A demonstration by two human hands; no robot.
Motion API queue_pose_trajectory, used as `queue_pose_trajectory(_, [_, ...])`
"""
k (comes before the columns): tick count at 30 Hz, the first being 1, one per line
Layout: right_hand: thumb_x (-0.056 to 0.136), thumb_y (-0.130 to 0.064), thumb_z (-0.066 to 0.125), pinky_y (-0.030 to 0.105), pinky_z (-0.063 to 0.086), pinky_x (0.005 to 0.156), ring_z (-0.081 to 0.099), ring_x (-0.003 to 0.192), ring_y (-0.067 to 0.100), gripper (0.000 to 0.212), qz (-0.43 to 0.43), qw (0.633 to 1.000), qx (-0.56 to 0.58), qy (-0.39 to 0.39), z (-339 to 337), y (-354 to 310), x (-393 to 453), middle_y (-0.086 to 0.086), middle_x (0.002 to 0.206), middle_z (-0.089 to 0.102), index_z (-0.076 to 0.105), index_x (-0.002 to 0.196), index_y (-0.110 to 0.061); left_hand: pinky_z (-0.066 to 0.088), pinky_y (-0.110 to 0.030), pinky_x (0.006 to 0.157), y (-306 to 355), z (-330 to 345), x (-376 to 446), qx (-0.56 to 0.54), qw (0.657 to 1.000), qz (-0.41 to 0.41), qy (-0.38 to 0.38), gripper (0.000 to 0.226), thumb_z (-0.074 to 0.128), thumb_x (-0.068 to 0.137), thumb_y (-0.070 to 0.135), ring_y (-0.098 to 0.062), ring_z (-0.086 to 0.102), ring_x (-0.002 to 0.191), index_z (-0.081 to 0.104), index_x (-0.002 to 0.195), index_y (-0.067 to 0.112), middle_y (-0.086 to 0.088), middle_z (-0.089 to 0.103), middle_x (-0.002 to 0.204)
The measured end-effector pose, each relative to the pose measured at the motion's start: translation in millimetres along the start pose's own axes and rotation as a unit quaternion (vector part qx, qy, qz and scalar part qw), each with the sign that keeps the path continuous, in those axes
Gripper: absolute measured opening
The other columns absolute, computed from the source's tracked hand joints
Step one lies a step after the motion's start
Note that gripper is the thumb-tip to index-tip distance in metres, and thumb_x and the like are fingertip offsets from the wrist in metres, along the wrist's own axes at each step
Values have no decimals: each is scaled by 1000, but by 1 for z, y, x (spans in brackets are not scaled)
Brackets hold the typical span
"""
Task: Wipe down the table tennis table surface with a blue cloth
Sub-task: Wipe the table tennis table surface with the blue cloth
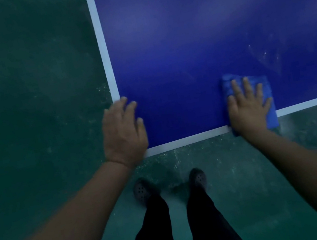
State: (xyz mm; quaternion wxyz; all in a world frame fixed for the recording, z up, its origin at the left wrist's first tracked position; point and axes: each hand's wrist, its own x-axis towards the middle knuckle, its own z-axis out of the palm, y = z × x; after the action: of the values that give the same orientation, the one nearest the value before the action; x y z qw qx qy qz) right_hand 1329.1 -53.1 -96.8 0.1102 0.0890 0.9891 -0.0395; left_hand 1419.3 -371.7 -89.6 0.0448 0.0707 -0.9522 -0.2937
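Head cam: right hand (pixel 249 108) flat, fingers spread, pressing a folded blue cloth (pixel 265 88) at the dark-blue white-edged table's (pixel 182 41) near edge; left hand (pixel 122 130) open-palmed on its near-left corner.

Both arms reach forward, left hand (pixel 123 130) and right hand (pixel 247 107) pressed flat, fingers spread.

blue cloth (pixel 263 82), flat on table (pixel 182 41) near edge

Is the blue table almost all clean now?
Not yet. The patch near the corner by the left hand looks smooth and clean. The right hand presses the blue cloth flat at the table's near edge. Whitish smears to the right, farther in, are left to wipe.
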Motion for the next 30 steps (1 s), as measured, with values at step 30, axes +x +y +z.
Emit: queue_pose_trajectory(30, [105, -44, 25, 69, -2, 116, -3, 154, 34, 54, -80, 997, 13, 17, -5, -92, 81, -8, 168, 5, 14, 157, -42, 11, -60, 122, 31, 64, -31, 155, 985, 70, 38, 65, 29, 101, 47, -42, 24, 147, 37, 148, 3, -23, 31, 155])
